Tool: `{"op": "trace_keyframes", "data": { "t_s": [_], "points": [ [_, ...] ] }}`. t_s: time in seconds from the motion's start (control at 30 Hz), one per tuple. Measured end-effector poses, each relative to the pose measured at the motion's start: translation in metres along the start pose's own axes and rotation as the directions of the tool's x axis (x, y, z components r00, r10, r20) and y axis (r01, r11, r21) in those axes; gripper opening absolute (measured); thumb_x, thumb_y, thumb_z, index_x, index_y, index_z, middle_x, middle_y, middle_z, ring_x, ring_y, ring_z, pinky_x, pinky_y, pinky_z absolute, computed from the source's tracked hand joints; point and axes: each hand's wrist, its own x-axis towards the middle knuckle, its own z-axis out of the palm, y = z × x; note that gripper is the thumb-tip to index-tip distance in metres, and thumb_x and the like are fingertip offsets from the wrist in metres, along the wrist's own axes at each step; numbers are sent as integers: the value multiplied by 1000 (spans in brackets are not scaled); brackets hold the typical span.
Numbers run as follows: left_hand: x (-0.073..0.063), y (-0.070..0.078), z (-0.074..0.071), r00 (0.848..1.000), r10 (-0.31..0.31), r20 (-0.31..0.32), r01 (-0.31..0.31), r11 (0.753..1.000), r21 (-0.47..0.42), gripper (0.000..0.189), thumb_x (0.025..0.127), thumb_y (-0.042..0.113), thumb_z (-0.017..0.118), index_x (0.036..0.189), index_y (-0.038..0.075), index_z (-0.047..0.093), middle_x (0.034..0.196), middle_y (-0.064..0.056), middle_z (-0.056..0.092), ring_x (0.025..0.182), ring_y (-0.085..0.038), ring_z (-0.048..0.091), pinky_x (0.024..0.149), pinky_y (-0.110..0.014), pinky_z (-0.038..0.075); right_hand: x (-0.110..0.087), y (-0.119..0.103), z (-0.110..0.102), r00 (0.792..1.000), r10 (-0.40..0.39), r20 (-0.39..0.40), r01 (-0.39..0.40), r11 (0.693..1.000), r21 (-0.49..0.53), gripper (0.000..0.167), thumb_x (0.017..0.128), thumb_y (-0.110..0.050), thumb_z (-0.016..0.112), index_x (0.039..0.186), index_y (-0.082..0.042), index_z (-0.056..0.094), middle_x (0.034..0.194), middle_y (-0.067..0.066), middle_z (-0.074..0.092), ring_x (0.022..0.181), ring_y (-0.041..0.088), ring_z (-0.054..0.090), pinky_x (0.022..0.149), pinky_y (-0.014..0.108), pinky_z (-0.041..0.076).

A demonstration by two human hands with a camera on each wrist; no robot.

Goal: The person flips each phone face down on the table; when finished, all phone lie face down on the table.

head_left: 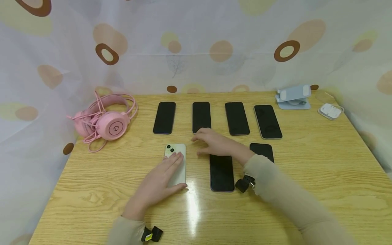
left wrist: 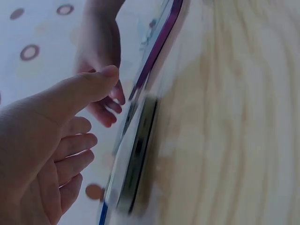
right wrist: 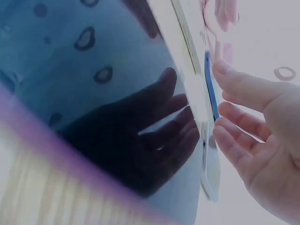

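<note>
Four rear phones (head_left: 164, 117) appear placed; three front phones (head_left: 222, 173) seemingly remain; left hand (head_left: 157, 183) and right hand (head_left: 215, 142) released, fingers loose

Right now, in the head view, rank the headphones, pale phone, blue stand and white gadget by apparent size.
1. Headphones
2. Pale phone and blue stand: too alike to rank; left hand partly covers the phone
3. White gadget

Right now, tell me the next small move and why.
I'd probably curl the left grip round the white phone: that open grip is over it, and it lies camera side up while the dark phone to its right lies screen up.
</note>
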Motion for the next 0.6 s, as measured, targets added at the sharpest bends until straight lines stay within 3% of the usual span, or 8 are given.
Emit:
{"op": "trace_keyframes", "data": {
  "t_s": [0.33, 0.6],
  "points": [
    [34, 37, 20, 990, 73, 120, -76, 997, 28, 91, 88, 59, 56, 151, 3, 22, 158, -11, 17, 145, -21, 11, 117, -35, 12, -53, 32, -24, 999, 33, 6, -32, 993, -117, 54, 82, -23, 76, 129, -3, 59, 124, 14, 55, 114, 31, 51, 97, 46, 44],
    [50, 50, 35, 979, 64, 195, -74, 996, 46, 101, 84, 66, 56, 153, 7, 12, 159, -11, 6, 145, -21, 2, 117, -33, 7, -78, 48, -31, 990, 134, 46, -131, 989, -63, 59, 76, -14, 81, 129, -3, 58, 120, 11, 55, 109, 29, 50, 92, 46, 46]
  ]
}}
